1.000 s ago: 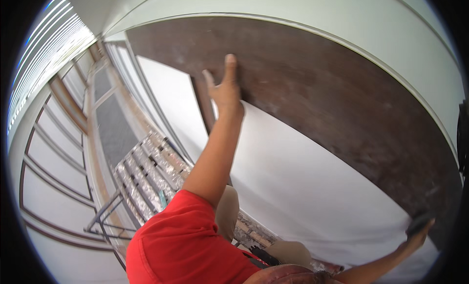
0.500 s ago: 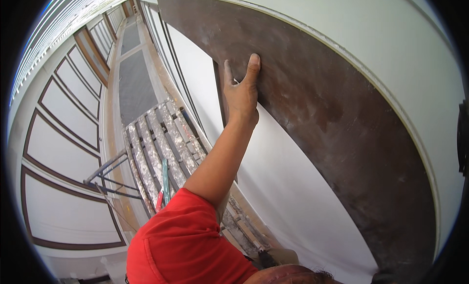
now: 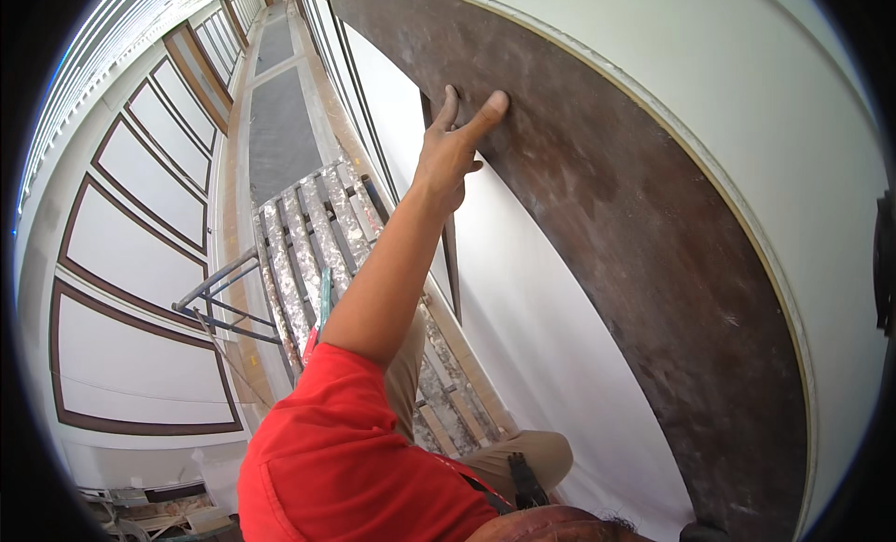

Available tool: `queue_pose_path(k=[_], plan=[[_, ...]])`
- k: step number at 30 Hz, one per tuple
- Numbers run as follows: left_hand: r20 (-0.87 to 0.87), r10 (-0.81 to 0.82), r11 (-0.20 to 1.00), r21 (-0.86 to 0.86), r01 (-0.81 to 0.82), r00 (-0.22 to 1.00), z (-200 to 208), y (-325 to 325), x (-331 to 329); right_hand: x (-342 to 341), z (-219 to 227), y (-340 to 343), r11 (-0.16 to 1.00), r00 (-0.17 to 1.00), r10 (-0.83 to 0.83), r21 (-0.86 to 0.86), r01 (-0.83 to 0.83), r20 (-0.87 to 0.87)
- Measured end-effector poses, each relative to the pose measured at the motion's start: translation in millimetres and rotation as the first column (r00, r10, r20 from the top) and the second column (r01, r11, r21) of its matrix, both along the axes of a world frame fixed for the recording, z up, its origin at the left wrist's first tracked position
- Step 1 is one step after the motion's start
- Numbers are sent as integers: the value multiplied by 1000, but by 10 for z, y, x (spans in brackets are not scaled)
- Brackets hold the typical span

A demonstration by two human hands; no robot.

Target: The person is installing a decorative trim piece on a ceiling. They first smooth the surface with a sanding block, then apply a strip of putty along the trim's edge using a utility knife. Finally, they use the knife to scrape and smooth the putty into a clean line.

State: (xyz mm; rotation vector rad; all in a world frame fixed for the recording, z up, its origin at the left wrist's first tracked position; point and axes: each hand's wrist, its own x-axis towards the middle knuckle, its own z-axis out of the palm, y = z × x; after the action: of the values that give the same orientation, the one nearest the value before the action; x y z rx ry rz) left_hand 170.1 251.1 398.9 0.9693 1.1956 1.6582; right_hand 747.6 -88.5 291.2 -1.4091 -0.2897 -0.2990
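The right hand is out of sight, so I cannot tell its grip; near 5 o'clock a dark object (image 3: 702, 533) is cut off by the lower rim, too little showing to name. The left hand (image 3: 446, 155), at 12 o'clock, is splayed, thumb and one finger spread at the lower border of a dark brown panel (image 3: 635, 234), its other fingers mostly hidden. The panel curves from 12 to 5 o'clock, its top end cut off, its face mottled with pale, dusty smears beside a thin yellowish trim (image 3: 782, 283). Under it lies a smooth white surface (image 3: 551, 309). A red sleeve (image 3: 336, 439) at 7 o'clock and the bare forearm hide part of a slatted platform (image 3: 297, 227) toward 10 o'clock, its slats crusted with whitish splatter; a teal strip (image 3: 325, 290) on it is partly covered
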Motion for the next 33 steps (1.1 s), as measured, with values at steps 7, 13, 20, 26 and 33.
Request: queue_pose_path(k=[7, 13, 20, 26, 33], plan=[[132, -78, 995, -44, 84, 988, 254, -191, 58, -188, 70, -72, 1000, 999, -3, -12, 3, 47], [316, -77, 994, 95, 50, 946, 146, -91, 142, -344, 104, -148, 999, 997, 5, -36, -2, 73], [358, -128, 967, -163, 197, 925, 266, -230, 108, -385, 203, -483, 997, 1000, 0, 83, 0, 4], [282, -378, 879, -191, 438, 882, 142, -193, 77, -640, 346, -363, 982, 995, -65, 172, 77, -76], [359, -305, 897, -202, 392, 882, 153, -155, 40, -731, 296, -369, 985, 999, 13, 170, -4, -48]])
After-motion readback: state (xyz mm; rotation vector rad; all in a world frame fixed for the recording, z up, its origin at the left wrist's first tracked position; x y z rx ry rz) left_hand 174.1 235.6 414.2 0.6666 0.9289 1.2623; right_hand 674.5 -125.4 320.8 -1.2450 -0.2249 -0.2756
